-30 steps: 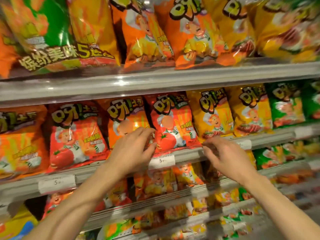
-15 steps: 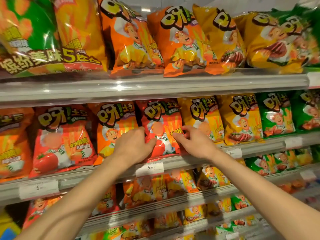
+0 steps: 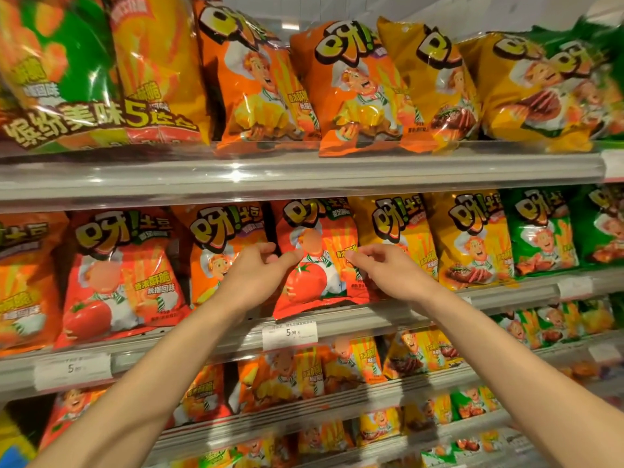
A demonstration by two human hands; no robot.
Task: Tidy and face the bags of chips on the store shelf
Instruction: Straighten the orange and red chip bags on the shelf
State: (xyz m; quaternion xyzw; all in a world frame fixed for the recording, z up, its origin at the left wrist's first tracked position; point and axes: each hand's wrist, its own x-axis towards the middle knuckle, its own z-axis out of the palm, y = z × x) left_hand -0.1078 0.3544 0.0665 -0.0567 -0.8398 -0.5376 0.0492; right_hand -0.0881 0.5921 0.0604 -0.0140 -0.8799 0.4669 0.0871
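I've got my left hand (image 3: 260, 268) and right hand (image 3: 381, 268) pinching the red tomato bag (image 3: 317, 265) by its L & R edges, mid shelf (image 3: 371, 319), fingers clamped, prob to square its front w/ the row.

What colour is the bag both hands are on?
Red, with a tomato picture, on the chip bag; clearest in the head view.

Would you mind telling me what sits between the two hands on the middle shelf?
In the head view, the red tomato chip bag fills the gap between the left hand and the right hand; each touches one side.
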